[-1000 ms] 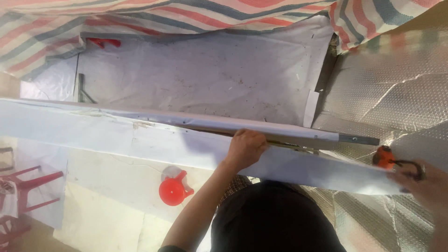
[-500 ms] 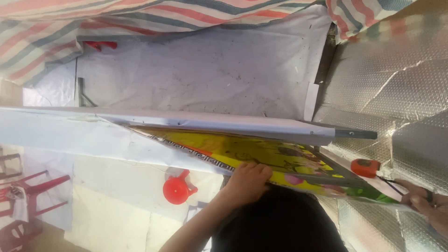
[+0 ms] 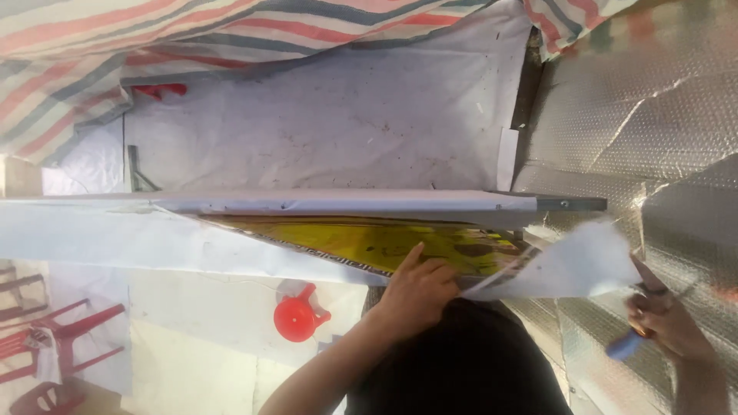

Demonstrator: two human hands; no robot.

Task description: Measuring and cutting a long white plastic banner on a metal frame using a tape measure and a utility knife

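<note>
A striped tarp point(image 3: 231, 31) and silver foil point(image 3: 653, 115) enclose the place. At left stands a red chair point(image 3: 61, 338), partly cut off, then a red round thing point(image 3: 296, 317). The left hand point(image 3: 419, 288) presses flat, fingers stretched, on the yellow sheet point(image 3: 384, 244), more covered by white paper point(image 3: 569, 265) than before. The right hand point(image 3: 665, 323) grips a blue handle point(image 3: 624, 346), blurred.

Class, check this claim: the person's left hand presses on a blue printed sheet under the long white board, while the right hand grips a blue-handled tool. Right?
Not quite. The head view shows the left hand pressing a yellow printed sheet, not blue, under the long white board. The right hand does grip a blue-handled tool.
</note>
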